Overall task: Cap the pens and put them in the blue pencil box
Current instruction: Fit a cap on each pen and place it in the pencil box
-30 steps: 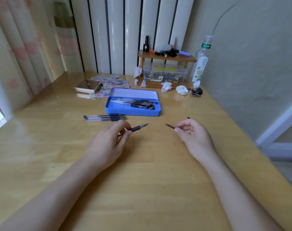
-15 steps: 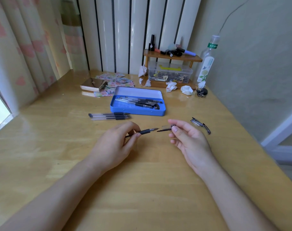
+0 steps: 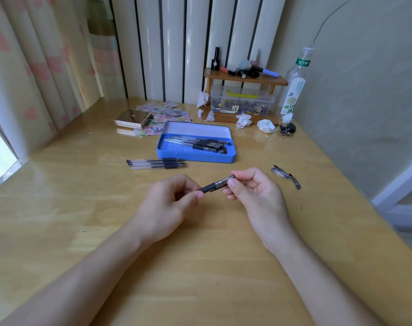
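The pen [image 3: 211, 186] and its cap [image 3: 224, 181] had been apart half a second before, tip facing cap across a small gap; now the cap sat over the tip and the two made one line between my hands. The pen had a dark rubber grip and a clear barrel, and the cap was clear with a dark end. It hung above the table [image 3: 59, 208], tilted up toward the right.

My left hand [image 3: 169, 208] was closed on the pen, thumb and forefinger pinching the grip end, the rest of the barrel hidden in my palm. My right hand [image 3: 254, 196] was closed on the cap, thumb [image 3: 233, 184] pressed on its near side.

Beyond my hands, three uncapped pens [image 3: 156, 163] lay side by side on the table, just in front of the blue pencil box [image 3: 195, 156]. The box stood open with several capped pens [image 3: 200, 143] lying inside. To the right of my right hand, two loose caps [image 3: 286, 176] lay on the table, well apart from the box.
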